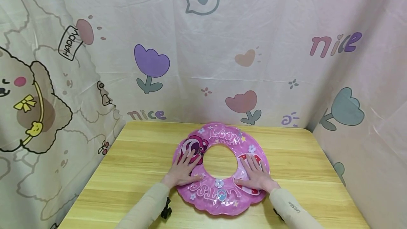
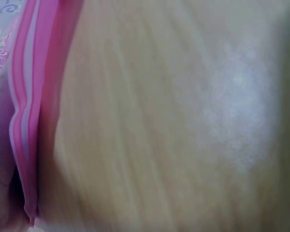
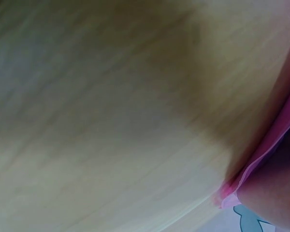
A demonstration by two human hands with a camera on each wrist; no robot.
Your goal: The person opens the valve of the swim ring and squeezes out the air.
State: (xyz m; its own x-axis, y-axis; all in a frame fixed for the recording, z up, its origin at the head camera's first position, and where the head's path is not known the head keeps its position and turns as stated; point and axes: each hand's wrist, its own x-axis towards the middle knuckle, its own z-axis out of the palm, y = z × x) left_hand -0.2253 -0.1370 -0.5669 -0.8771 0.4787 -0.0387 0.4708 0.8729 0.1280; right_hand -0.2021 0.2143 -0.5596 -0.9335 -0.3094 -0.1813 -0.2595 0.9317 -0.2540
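Observation:
A pink swim ring [image 1: 219,204] with a scalloped edge lies on the wooden table, printed with a bear face, white flowers and lettering. My left hand [image 1: 184,172] rests on its left side with fingers spread, the fingertips over the bear print. On the right side my right hand [image 1: 255,176] lies flat, fingers spread over a red and white patch. Bare wood shows through the round hole in the middle. In the left wrist view the ring's edge [image 2: 31,96] appears at the left; the right wrist view catches its edge [image 3: 270,145] at the lower right.
The wooden table [image 1: 127,176] extends around the ring on all sides. A pale cloth curtain [image 1: 203,45] printed with tulips, hearts and words hangs behind the table and along both sides. A black strap piece [image 1: 166,209] sits under the left sleeve.

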